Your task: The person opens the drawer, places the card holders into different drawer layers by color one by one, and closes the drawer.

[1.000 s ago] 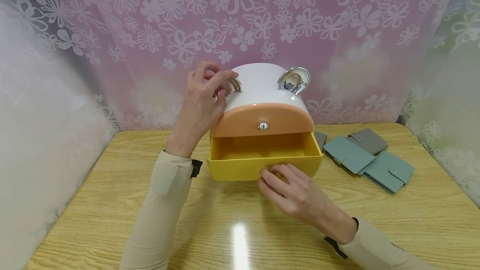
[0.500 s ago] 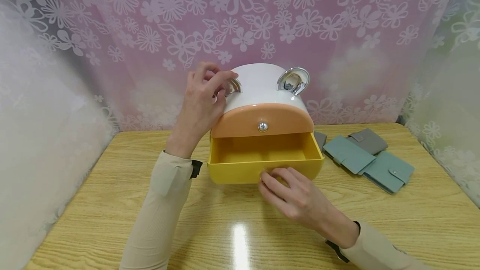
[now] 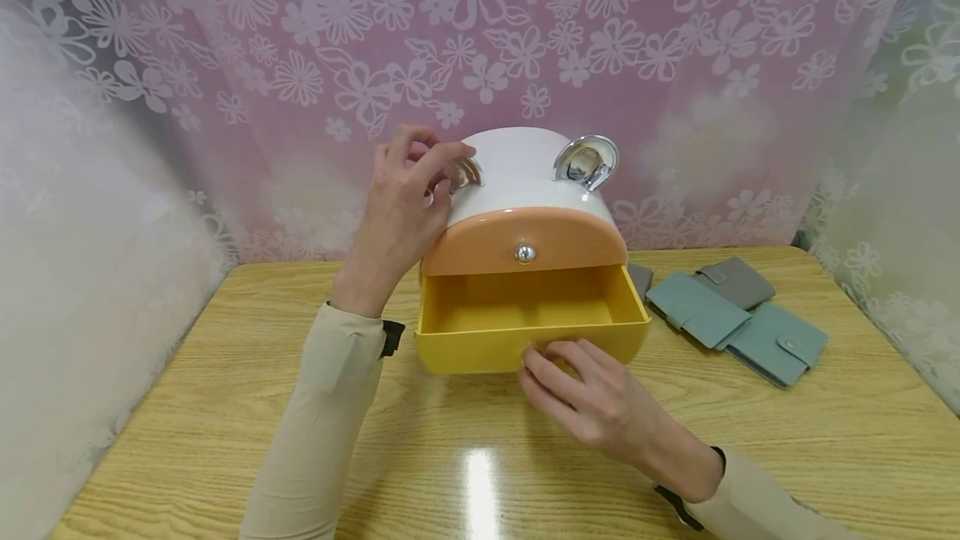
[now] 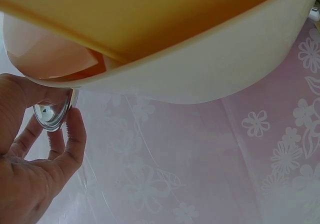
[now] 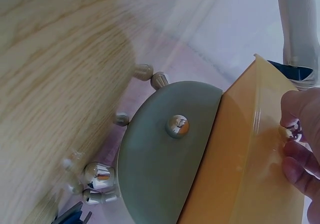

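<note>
Head view overhead; wrist views close, perhaps upward; box (image 3: 525,215) shared.

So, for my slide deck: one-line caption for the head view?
Left hand steadies a white organizer; right hand grips its open yellow drawer.

A white, dome-topped storage box (image 3: 525,182) stood upright at the bench's 12 o'clock edge. Its orange upper drawer (image 3: 525,242), bearing a chrome knob (image 3: 526,254), was closed. The yellow lower drawer (image 3: 528,323) was pulled out toward 6 o'clock, its interior bare. Chrome ring handles (image 3: 587,162) crowned the top.
</note>
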A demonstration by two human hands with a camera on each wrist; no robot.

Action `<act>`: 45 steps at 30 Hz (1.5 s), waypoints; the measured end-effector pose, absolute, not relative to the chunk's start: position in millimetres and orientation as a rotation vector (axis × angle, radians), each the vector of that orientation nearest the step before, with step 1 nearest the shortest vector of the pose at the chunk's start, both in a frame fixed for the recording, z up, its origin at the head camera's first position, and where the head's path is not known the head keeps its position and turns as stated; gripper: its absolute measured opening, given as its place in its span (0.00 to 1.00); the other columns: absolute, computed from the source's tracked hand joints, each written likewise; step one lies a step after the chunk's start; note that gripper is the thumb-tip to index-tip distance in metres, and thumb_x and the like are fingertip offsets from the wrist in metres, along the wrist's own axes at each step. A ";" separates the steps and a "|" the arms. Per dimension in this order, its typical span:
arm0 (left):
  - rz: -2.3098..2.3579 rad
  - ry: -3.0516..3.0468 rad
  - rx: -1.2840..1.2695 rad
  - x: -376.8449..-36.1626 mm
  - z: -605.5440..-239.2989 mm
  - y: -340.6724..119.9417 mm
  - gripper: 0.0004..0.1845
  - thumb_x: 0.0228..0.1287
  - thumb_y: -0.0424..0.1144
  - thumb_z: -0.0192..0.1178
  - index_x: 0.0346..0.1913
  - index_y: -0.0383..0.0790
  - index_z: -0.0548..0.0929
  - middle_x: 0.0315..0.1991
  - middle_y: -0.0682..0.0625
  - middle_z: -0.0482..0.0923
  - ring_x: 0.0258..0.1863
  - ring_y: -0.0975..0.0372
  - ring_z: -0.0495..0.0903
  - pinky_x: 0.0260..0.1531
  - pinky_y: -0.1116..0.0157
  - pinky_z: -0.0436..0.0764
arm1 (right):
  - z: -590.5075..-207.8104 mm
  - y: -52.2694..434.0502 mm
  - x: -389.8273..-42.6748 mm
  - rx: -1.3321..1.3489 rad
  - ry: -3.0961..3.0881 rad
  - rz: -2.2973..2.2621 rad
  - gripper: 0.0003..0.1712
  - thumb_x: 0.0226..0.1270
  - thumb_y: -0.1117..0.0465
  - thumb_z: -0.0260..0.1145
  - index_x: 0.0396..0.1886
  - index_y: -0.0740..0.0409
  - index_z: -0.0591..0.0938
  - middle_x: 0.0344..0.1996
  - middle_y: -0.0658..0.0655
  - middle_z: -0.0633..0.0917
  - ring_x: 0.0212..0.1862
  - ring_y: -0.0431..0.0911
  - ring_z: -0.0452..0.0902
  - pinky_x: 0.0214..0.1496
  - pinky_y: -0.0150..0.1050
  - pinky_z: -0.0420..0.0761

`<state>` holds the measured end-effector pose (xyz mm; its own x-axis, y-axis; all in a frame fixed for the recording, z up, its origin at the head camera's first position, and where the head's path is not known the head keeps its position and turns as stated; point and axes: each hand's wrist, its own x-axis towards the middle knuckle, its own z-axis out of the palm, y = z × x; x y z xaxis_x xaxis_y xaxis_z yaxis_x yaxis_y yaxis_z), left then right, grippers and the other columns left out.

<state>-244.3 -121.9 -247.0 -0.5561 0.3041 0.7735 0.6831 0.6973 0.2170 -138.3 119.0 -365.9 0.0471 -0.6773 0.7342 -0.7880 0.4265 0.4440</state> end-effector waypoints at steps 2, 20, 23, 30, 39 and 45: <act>-0.654 -2.166 -0.750 -244.6 -247.2 -122.0 0.17 0.67 0.25 0.59 0.54 0.43 0.86 0.52 0.40 0.72 0.47 0.48 0.78 0.55 0.52 0.66 | -365.9 119.3 -138.0 1.296 -1.666 0.138 0.19 0.80 0.70 0.51 0.38 0.60 0.88 0.41 0.58 0.89 0.38 0.49 0.81 0.40 0.39 0.83; -0.643 -2.199 -0.730 -243.9 -245.4 -121.8 0.17 0.69 0.27 0.58 0.55 0.44 0.86 0.52 0.40 0.72 0.48 0.48 0.77 0.57 0.52 0.66 | -353.9 120.0 -139.7 1.270 -1.542 0.133 0.14 0.79 0.66 0.57 0.37 0.58 0.88 0.37 0.57 0.89 0.35 0.49 0.82 0.33 0.39 0.81; -0.645 -2.201 -0.729 -244.1 -245.2 -121.7 0.17 0.69 0.27 0.58 0.55 0.44 0.86 0.52 0.40 0.72 0.48 0.48 0.77 0.57 0.52 0.66 | -348.3 119.8 -140.4 1.261 -1.496 0.170 0.13 0.78 0.66 0.58 0.37 0.59 0.88 0.36 0.58 0.89 0.34 0.50 0.82 0.31 0.39 0.79; -0.647 -2.210 -0.722 -243.5 -245.8 -121.8 0.17 0.69 0.27 0.58 0.55 0.44 0.86 0.52 0.40 0.72 0.48 0.48 0.77 0.56 0.52 0.66 | -339.1 120.3 -140.9 1.220 -1.429 0.232 0.11 0.70 0.59 0.64 0.35 0.59 0.89 0.34 0.59 0.90 0.33 0.52 0.84 0.28 0.42 0.79; -0.649 -2.204 -0.722 -242.9 -246.3 -121.6 0.16 0.69 0.27 0.58 0.54 0.43 0.86 0.52 0.40 0.72 0.48 0.49 0.77 0.56 0.53 0.66 | -335.0 122.8 -139.6 1.159 -1.440 0.231 0.16 0.68 0.52 0.62 0.37 0.58 0.89 0.36 0.61 0.90 0.36 0.56 0.85 0.27 0.47 0.80; -0.656 -2.198 -0.725 -243.2 -246.3 -121.1 0.16 0.68 0.26 0.58 0.54 0.43 0.86 0.52 0.41 0.72 0.48 0.48 0.77 0.55 0.52 0.66 | -334.5 127.4 -139.8 1.132 -1.475 0.256 0.20 0.68 0.48 0.61 0.42 0.58 0.89 0.41 0.63 0.90 0.42 0.62 0.85 0.33 0.53 0.81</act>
<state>-243.2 -121.1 -246.3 -0.5832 0.2964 0.7564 0.6624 0.7125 0.2315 -139.8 127.4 -334.5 0.1722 -0.4866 0.8565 -0.7471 0.5021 0.4355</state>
